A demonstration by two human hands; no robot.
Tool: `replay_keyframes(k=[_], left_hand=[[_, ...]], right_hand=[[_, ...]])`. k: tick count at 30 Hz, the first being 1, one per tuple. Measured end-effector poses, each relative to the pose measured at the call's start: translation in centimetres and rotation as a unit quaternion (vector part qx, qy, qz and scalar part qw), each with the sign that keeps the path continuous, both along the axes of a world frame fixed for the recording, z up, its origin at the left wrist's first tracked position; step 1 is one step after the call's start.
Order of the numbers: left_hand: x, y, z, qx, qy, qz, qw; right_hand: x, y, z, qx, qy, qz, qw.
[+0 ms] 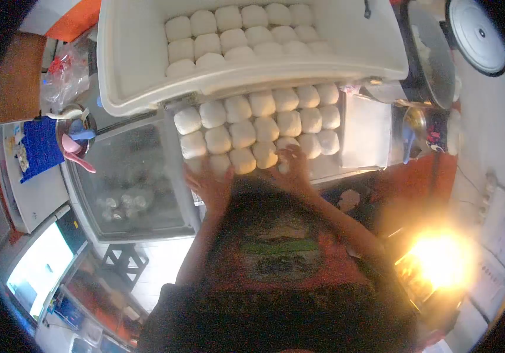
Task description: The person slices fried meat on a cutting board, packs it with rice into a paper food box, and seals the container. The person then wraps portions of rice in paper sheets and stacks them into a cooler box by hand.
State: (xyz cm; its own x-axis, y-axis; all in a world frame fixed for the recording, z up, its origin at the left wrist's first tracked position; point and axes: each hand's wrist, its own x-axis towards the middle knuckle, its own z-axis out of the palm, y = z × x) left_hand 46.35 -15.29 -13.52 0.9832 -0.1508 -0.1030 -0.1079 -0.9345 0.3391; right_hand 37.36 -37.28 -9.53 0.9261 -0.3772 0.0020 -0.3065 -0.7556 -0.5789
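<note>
Rows of round white dough balls (pixel 242 134) lie close together on the work surface in front of me. At the near left end of the rows, my left hand (pixel 210 185) has its fingers spread and touches the nearest dough balls. My right hand (pixel 295 169) is at the near row, right of the middle, with its fingers bent around a dough ball (pixel 283 167) that they partly cover. Just beyond the rows, a large white tub (pixel 252 85) holds more dough balls (pixel 229 40) in rows.
A glass-topped case (pixel 140 170) stands at my left, with a bowl of pink and blue utensils (pixel 76 132) beyond it. To the right are a pale tray (pixel 367 132), a metal bowl (pixel 415 120) and a large pot (pixel 432 56). A bright lamp (pixel 437 259) glows at lower right.
</note>
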Motion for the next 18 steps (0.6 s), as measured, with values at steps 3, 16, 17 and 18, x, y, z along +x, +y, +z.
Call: replay_keyframes(k=[3,16,17,18], left_hand=[[0.0,-0.6,0.7,0.027,-0.034,-0.002,0.999],[-2.8,2.9,1.3,-0.027,-0.065,-0.043,0.997],[-3.1,2.8,0.7,-0.013,-0.06,-0.031,0.998],[-3.3,3.0,0.1,0.002,-0.054,-0.018,0.998]], right_hand=[[2.8,3.7,0.2,0.011,0.156,-0.033,0.987],[4.4,9.4,-1.4,-0.049,0.22,-0.066,0.972],[4.8,9.2,-1.2,-0.049,0.213,-0.058,0.974],[5.1,9.1,-1.0,-0.054,0.203,-0.056,0.976]])
